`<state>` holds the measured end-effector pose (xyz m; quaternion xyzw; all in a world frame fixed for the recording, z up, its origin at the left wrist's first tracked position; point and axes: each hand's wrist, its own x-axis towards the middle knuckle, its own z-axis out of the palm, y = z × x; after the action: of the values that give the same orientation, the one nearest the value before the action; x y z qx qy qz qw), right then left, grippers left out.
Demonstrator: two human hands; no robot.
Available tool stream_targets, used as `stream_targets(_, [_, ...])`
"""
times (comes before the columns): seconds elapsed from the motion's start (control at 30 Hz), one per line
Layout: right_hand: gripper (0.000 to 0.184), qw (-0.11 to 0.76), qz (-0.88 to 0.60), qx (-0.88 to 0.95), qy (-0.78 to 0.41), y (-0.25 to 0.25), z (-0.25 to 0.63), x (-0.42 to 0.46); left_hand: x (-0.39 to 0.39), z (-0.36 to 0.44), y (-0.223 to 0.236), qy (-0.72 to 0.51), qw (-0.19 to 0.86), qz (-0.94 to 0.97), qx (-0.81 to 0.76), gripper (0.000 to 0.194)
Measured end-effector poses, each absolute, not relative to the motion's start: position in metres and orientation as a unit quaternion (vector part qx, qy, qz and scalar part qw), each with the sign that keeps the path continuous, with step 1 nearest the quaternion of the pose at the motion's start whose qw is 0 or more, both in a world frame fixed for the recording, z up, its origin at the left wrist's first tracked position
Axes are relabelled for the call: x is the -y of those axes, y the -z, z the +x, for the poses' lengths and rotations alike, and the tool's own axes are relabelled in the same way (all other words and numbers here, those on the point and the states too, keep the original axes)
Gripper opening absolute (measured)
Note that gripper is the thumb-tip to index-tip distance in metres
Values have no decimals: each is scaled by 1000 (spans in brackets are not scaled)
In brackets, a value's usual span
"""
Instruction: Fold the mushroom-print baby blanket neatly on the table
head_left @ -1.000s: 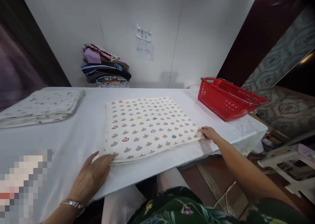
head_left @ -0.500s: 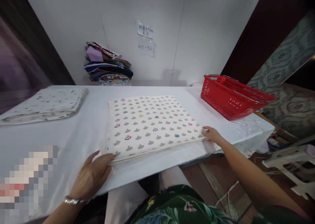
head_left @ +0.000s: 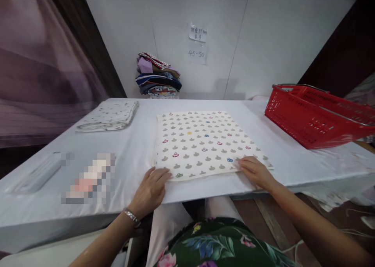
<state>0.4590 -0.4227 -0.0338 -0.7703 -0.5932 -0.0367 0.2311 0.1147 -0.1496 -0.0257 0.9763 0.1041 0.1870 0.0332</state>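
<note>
A folded cream cloth (head_left: 202,146) printed with grey, red, blue, green and yellow mushroom shapes lies flat on the white-covered table. At its near left corner rests my left hand (head_left: 152,188), fingers stretched over the cloth's edge and thumb apart. My right hand (head_left: 257,173) is closed on the near edge, a little in from the near right corner. A small bit of fabric is bunched at those fingertips; their undersides are hidden.
Another folded white cloth (head_left: 109,115) lies at the left. Behind stands a stack of folded fabrics (head_left: 159,77). A red basket (head_left: 318,118) stands at the right. On the left are a pale, narrow object (head_left: 41,175) and a pixelated item (head_left: 90,179).
The view has turned left, bringing the narrow object into sight. My right hand has moved inward from the near right corner along the near edge. My left hand stays at its corner.
</note>
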Motion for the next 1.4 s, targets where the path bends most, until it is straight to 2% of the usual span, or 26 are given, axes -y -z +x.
stream_targets(0.17, [25,228,-723,652,-24,29,439,401,182,149,17,-184,104,974,-81,28])
stream_targets(0.4, [23,234,-723,650,6,34,440,398,205,207,24,-173,122,974,-86,15])
stream_targets(0.6, [22,231,-728,644,45,41,436,397,205,217,33,-172,89,976,-104,22])
stream_targets(0.83, [19,245,-721,642,90,49,435,395,205,214,37,-189,47,975,-103,20])
stream_targets(1.4, [18,220,-696,682,47,40,435,400,208,211,35,-177,32,979,-98,15])
